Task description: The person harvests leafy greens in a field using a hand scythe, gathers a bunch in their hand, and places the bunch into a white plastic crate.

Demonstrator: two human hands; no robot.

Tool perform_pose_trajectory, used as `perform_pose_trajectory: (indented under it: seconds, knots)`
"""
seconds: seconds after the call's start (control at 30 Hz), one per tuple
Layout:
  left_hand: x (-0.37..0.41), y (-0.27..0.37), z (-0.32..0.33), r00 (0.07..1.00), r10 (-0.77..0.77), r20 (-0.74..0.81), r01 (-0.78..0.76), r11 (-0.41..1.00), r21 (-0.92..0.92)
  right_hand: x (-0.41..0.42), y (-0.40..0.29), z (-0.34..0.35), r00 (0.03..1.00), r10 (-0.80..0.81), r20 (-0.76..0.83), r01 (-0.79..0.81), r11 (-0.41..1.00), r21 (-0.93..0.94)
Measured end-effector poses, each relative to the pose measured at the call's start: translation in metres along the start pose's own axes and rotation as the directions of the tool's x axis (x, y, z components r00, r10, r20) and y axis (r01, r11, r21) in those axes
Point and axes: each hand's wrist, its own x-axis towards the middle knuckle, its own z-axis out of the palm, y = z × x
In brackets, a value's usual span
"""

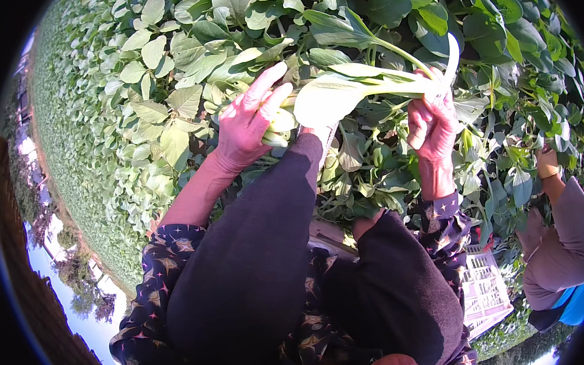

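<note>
My right hand grips a leafy green by its stem base. Its broad leaves point left, one of them washed out white by the sun, and a pale curved stalk sticks up beyond the fingers. My left hand is around a small bunch of pale green stems, with two fingers stretched toward the right. The sunlit leaf reaches close to the left fingertips; whether they touch is unclear. Both hands are above the growing crop, in front of my bent knees.
Dense leafy plants fill the ground ahead and to the left. My dark-trousered knee rises between the hands. A pale plastic crate stands behind me at right. Another person crouches at far right, a hand among the leaves.
</note>
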Motion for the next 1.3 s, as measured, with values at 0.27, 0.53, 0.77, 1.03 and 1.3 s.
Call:
perform_pose_trajectory:
  seconds: [0.27, 0.53, 0.77, 1.03, 1.3]
  knots:
    - [0.096, 0.016, -0.029, 0.849, -0.493, 0.188, 0.505, 0.656, -0.561, -0.006, -0.021, 0.003, 0.998, 0.032, -0.05, -0.048, 0.933, -0.356]
    - [0.106, 0.05, 0.02, 0.818, -0.34, 0.465, 0.56, 0.659, -0.503, -0.018, -0.014, 0.076, 0.999, 0.003, -0.053, -0.037, 0.76, -0.649]
    - [0.094, 0.038, 0.043, 0.72, -0.268, 0.641, 0.692, 0.351, -0.631, -0.02, -0.009, 0.075, 0.994, -0.069, 0.086, 0.11, 0.655, -0.748]
    - [0.094, 0.03, 0.038, 0.584, -0.021, 0.812, 0.812, 0.009, -0.584, 0.004, -0.008, 0.043, 0.969, 0.227, 0.096, -0.121, 0.778, -0.616]
    - [0.086, 0.029, 0.047, 0.679, -0.383, 0.626, 0.722, 0.195, -0.664, -0.001, 0.002, 0.05, 0.827, -0.375, 0.418, 0.456, 0.013, -0.89]
